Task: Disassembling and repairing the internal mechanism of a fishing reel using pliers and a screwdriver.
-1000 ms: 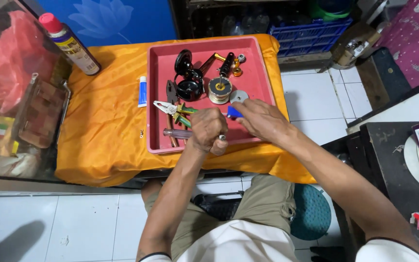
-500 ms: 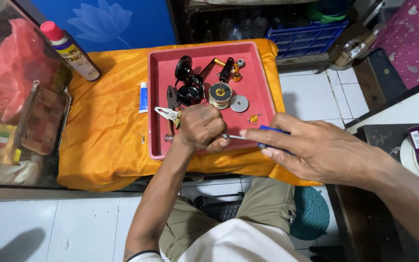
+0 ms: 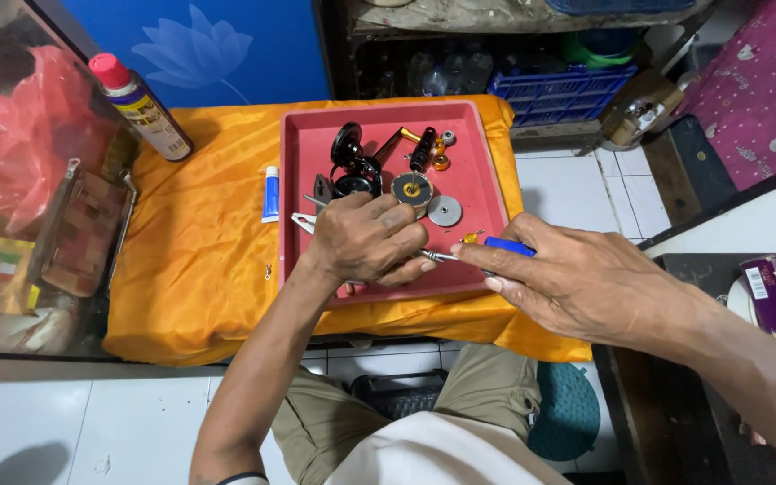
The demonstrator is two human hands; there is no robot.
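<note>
Head view: white-blue tube [image 3: 270, 193] beside red tray [image 3: 487, 193].

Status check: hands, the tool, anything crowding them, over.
Left hand closed over small part above red plastic tray. Right hand holds blue-handled screwdriver, tip at left grip. Loose reel parts just beyond.

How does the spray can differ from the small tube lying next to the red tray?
The spray can is much larger than the small tube. The can has a red cap and stands tilted at the cloth's back left corner; the tube is white and blue and lies flat beside the red tray. Both rest on the orange cloth, untouched by either hand.
</note>
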